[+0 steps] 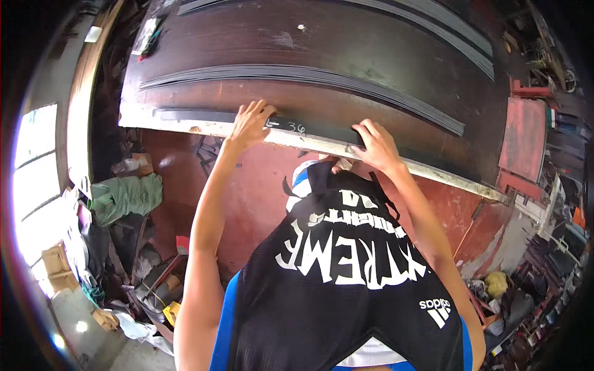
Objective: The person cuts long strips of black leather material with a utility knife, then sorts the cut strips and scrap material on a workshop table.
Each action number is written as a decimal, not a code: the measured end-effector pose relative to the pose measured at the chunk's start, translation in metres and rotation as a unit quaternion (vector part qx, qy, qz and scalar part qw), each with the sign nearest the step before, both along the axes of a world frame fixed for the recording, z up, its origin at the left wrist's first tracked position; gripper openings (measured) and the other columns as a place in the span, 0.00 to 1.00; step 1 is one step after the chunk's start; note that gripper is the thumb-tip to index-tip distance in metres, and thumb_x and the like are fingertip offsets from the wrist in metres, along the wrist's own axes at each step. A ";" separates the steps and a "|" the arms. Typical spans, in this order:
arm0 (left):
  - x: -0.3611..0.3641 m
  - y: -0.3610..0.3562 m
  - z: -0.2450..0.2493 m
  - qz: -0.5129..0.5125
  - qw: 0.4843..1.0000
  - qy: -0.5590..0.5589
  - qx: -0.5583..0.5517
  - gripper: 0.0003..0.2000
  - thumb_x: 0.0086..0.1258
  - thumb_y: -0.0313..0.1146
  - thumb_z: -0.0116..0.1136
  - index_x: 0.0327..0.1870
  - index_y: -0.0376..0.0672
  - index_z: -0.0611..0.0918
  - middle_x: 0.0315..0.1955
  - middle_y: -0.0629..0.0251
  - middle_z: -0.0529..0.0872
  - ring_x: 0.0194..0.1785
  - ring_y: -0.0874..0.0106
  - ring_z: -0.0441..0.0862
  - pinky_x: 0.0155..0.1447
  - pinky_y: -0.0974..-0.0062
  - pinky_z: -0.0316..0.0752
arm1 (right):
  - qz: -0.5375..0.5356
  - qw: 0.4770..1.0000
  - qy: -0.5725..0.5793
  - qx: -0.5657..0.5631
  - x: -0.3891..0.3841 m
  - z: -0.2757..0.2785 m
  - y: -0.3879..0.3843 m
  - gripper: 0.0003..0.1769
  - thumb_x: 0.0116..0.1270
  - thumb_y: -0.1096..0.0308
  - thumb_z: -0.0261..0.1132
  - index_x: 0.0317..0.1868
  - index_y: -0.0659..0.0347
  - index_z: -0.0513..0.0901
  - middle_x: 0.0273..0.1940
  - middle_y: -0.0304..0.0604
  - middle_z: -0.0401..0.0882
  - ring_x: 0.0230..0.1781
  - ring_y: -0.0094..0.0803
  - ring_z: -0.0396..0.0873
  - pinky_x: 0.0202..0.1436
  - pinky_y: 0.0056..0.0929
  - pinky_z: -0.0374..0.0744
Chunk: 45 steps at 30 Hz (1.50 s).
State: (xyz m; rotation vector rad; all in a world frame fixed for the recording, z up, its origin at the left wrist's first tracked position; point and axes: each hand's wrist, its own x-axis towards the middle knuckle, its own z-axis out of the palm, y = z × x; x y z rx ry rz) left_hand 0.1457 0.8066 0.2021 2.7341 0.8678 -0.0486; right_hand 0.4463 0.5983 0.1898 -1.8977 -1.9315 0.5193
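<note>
A long dark flat strip [328, 132] lies along the near edge of the dark-topped table [235, 44], with "36" chalked on it in white. My left hand [250, 123] is closed over the strip, left of the chalk marks, its fingertips curled at the far side. To the right of the number, my right hand [377, 145] grips the strip with bent fingers, its thumb near the table edge. Just beyond both hands, a bundle of thin grey strips [309, 75] stretches across the tabletop.
More grey strips [433, 23] lie at the table's far side. A small plastic-wrapped item [147, 37] sits at its left corner. A red stand [523, 136] is at the right. Green cloth [127, 198] and clutter line the left; a yellow bundle [496, 284] lies lower right.
</note>
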 end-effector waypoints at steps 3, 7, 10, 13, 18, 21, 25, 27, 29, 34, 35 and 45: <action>0.013 -0.006 -0.008 -0.009 1.000 0.004 -0.012 0.25 0.49 0.30 0.65 0.54 0.46 0.79 0.49 0.63 0.78 0.58 0.61 0.76 0.59 0.55 0.68 | 0.011 1.000 0.003 0.005 -0.014 -0.010 0.017 0.24 0.55 0.62 0.73 0.52 0.58 0.79 0.49 0.44 0.75 0.51 0.44 0.77 0.55 0.42 0.79; 0.015 -0.005 -0.005 -0.015 0.998 0.050 -0.023 0.25 0.49 0.31 0.64 0.54 0.47 0.78 0.51 0.62 0.79 0.59 0.61 0.74 0.60 0.56 0.67 | 0.002 1.000 0.029 -0.006 -0.016 -0.017 0.024 0.22 0.54 0.63 0.73 0.48 0.61 0.78 0.47 0.48 0.75 0.51 0.48 0.77 0.54 0.44 0.79; 0.010 -0.002 -0.016 -0.033 0.999 0.023 -0.005 0.26 0.50 0.32 0.66 0.55 0.48 0.78 0.54 0.63 0.79 0.63 0.61 0.73 0.63 0.56 0.65 | -0.005 0.999 0.038 -0.014 -0.017 -0.014 0.025 0.23 0.54 0.62 0.73 0.48 0.61 0.79 0.48 0.48 0.75 0.53 0.48 0.77 0.55 0.44 0.78; 0.007 -0.003 -0.017 -0.031 0.999 0.034 0.002 0.27 0.52 0.34 0.66 0.58 0.49 0.77 0.56 0.64 0.77 0.65 0.63 0.72 0.64 0.55 0.64 | -0.009 0.999 0.045 0.016 -0.017 -0.016 0.023 0.22 0.54 0.63 0.73 0.47 0.60 0.79 0.47 0.48 0.75 0.52 0.48 0.77 0.54 0.44 0.78; -0.042 0.026 -0.013 0.016 0.998 0.042 0.042 0.28 0.53 0.29 0.64 0.61 0.49 0.76 0.54 0.64 0.77 0.65 0.65 0.73 0.64 0.51 0.63 | 0.002 0.998 0.050 0.025 -0.017 -0.009 0.022 0.21 0.53 0.64 0.74 0.46 0.60 0.79 0.45 0.48 0.74 0.50 0.49 0.77 0.52 0.45 0.77; -0.099 0.067 -0.008 0.055 0.991 0.085 0.084 0.30 0.53 0.29 0.64 0.62 0.50 0.76 0.54 0.64 0.77 0.65 0.66 0.73 0.65 0.49 0.61 | 0.000 0.999 0.045 0.017 -0.017 -0.008 0.022 0.20 0.53 0.66 0.73 0.46 0.60 0.78 0.44 0.48 0.74 0.48 0.50 0.77 0.51 0.44 0.76; -0.171 0.119 0.001 0.111 0.981 0.140 0.077 0.30 0.56 0.26 0.62 0.64 0.51 0.76 0.56 0.66 0.77 0.66 0.66 0.72 0.67 0.44 0.60 | 0.008 0.999 0.023 0.024 -0.021 -0.001 0.021 0.21 0.53 0.68 0.73 0.47 0.62 0.78 0.45 0.49 0.75 0.49 0.50 0.76 0.53 0.42 0.75; -0.198 0.138 -0.008 0.103 0.983 0.124 0.083 0.26 0.59 0.27 0.59 0.62 0.51 0.77 0.55 0.67 0.79 0.66 0.67 0.73 0.66 0.43 0.60 | -0.007 1.000 0.004 -0.017 -0.028 0.011 0.023 0.21 0.53 0.70 0.73 0.48 0.63 0.77 0.46 0.50 0.75 0.50 0.51 0.76 0.54 0.44 0.75; -0.210 0.152 -0.019 0.042 0.986 0.113 0.115 0.23 0.61 0.30 0.58 0.61 0.52 0.78 0.53 0.67 0.80 0.64 0.67 0.75 0.64 0.44 0.61 | -0.024 0.996 -0.045 -0.070 -0.033 0.016 0.027 0.25 0.53 0.69 0.73 0.51 0.62 0.77 0.48 0.51 0.75 0.52 0.51 0.76 0.56 0.44 0.75; -0.205 0.156 -0.026 0.019 0.994 0.045 0.097 0.20 0.62 0.32 0.58 0.57 0.53 0.80 0.46 0.70 0.82 0.55 0.72 0.81 0.63 0.49 0.62 | -0.010 0.988 -0.108 -0.108 -0.109 0.060 0.076 0.32 0.54 0.68 0.74 0.60 0.60 0.75 0.54 0.51 0.76 0.57 0.52 0.75 0.60 0.43 0.75; -0.205 0.157 -0.018 -0.013 0.992 0.070 0.101 0.19 0.62 0.32 0.60 0.56 0.53 0.80 0.44 0.71 0.83 0.53 0.71 0.82 0.62 0.50 0.63 | -0.011 0.992 -0.094 -0.083 -0.134 0.064 0.096 0.33 0.55 0.67 0.74 0.62 0.60 0.75 0.56 0.50 0.76 0.58 0.52 0.75 0.61 0.43 0.75; -0.208 0.167 -0.035 -0.032 0.995 0.040 0.082 0.17 0.62 0.33 0.62 0.54 0.49 0.81 0.46 0.72 0.84 0.56 0.72 0.81 0.65 0.47 0.65 | 0.036 0.988 -0.121 -0.083 -0.243 0.018 0.188 0.27 0.58 0.64 0.74 0.58 0.61 0.78 0.52 0.48 0.77 0.53 0.50 0.78 0.52 0.45 0.79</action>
